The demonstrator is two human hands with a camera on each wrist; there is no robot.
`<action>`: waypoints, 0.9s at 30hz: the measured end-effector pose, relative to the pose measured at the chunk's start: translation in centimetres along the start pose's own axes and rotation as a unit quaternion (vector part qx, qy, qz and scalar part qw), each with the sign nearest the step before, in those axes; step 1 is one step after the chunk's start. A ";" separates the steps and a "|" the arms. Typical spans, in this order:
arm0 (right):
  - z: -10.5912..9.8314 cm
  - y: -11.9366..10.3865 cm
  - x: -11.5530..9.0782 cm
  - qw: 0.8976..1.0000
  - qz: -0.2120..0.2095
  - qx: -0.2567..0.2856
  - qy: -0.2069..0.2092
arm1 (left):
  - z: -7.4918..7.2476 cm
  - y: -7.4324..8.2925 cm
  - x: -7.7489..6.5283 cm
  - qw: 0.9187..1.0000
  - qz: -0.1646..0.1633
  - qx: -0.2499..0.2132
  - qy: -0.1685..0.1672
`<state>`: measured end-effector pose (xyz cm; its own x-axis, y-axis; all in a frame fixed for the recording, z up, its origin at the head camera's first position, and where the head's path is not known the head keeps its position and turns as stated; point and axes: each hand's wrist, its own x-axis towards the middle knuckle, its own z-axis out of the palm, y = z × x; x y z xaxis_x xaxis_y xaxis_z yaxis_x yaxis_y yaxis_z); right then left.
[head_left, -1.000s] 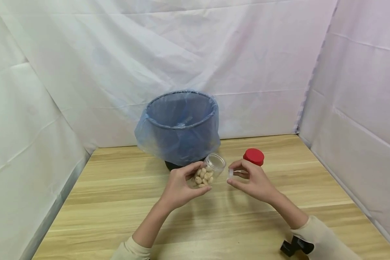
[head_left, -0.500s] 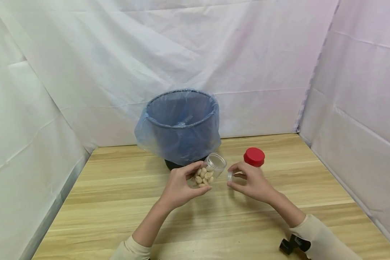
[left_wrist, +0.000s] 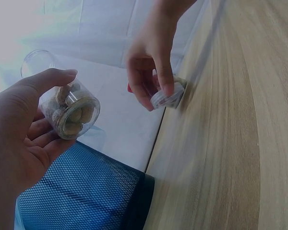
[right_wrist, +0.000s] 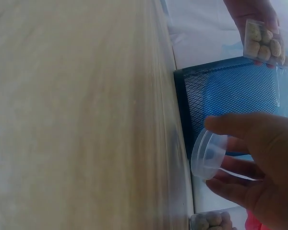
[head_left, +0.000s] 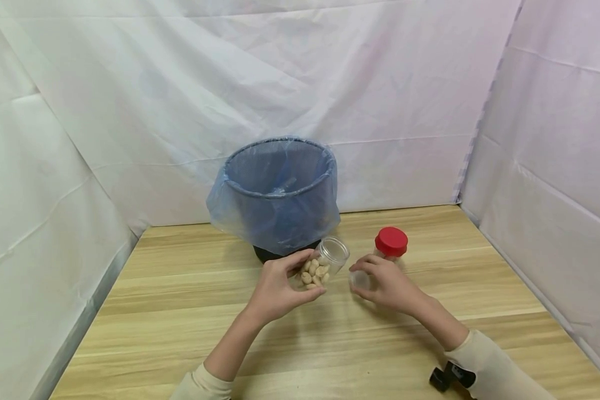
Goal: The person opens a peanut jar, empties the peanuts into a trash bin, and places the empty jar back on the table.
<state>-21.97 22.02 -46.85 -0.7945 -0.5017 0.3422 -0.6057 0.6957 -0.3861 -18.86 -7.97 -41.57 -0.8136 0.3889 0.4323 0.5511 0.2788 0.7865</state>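
While it's tipped at an angle with its mouth upward, the open clear jar [head_left: 325, 265] is held up off the table [head_left: 180, 311] by the left hand [head_left: 280, 283], gripped with the thumb on one side and the fingers on the other. Pale nuts [head_left: 314, 272] can be seen piled in the lower part. A shallow clear cap [head_left: 360, 279] is pinched between the thumb and fingers of the right hand [head_left: 389, 282], held near the jar's mouth but not touching it. Just behind that hand, a second jar [right_wrist: 210, 221] is topped with a red lid [head_left: 392, 240]; it's stood upright, partly blocked from view, and nuts can be spotted in it too. Past the left hand, a mesh bin [right_wrist: 230, 86] is lined with a see-through blue bag [head_left: 280, 222] that's folded out over the rim. Both forearms are covered by cream sleeves [head_left: 490, 364], and something black [head_left: 440, 380] can be seen by the right cuff, can't be told what exactly. White sheets [head_left: 180, 111] are hung around the back and sides.
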 end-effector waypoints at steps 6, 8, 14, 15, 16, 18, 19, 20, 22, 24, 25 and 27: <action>0.0 0.1 -0.1 0.999 -0.002 -0.034 -0.036 | 0.0 -0.1 0.0 1.000 0.000 0.003 0.001; -0.2 0.1 -0.1 0.998 -0.005 -0.038 -0.048 | 0.0 -0.1 0.0 1.000 0.000 0.000 0.002; -0.5 0.3 -0.3 0.995 -0.008 -0.055 -0.082 | 0.1 -0.1 0.0 1.000 -0.001 -0.004 0.004; -0.6 0.4 -0.3 0.994 -0.008 -0.059 -0.087 | 0.2 -0.1 0.0 1.000 -0.001 -0.003 0.004; -0.6 0.4 -0.3 0.994 -0.009 -0.063 -0.091 | 0.2 -0.1 0.0 1.000 0.000 -0.003 0.005; -0.6 0.5 -0.3 0.993 -0.009 -0.064 -0.096 | 0.2 -0.1 0.0 1.000 0.000 -0.003 0.004; -0.5 0.5 -0.3 0.993 -0.009 -0.064 -0.097 | 0.2 -0.2 0.0 1.000 0.000 -0.004 0.004; -0.5 0.5 -0.3 0.993 -0.012 -0.064 -0.097 | 0.2 -0.2 0.0 1.000 0.000 -0.005 0.003; -0.5 0.4 -0.3 0.993 -0.010 -0.061 -0.099 | 0.1 -0.2 0.0 1.000 0.000 -0.007 0.003; -0.5 0.3 -0.4 0.993 -0.008 -0.060 -0.102 | 0.1 -0.2 0.0 1.000 0.001 -0.007 0.002; -0.5 0.3 -0.4 0.993 -0.008 -0.060 -0.103 | 0.1 -0.2 0.0 1.000 0.001 -0.007 0.001; -0.6 0.2 -0.5 0.992 -0.004 -0.063 -0.106 | 0.1 -0.2 0.0 1.000 0.001 -0.006 0.001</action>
<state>-21.68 22.69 -46.55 -0.7891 -0.5949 0.1528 -0.6124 0.7432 -0.2694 -18.91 -7.91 -41.79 -0.8130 0.3876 0.4345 0.5504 0.2683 0.7906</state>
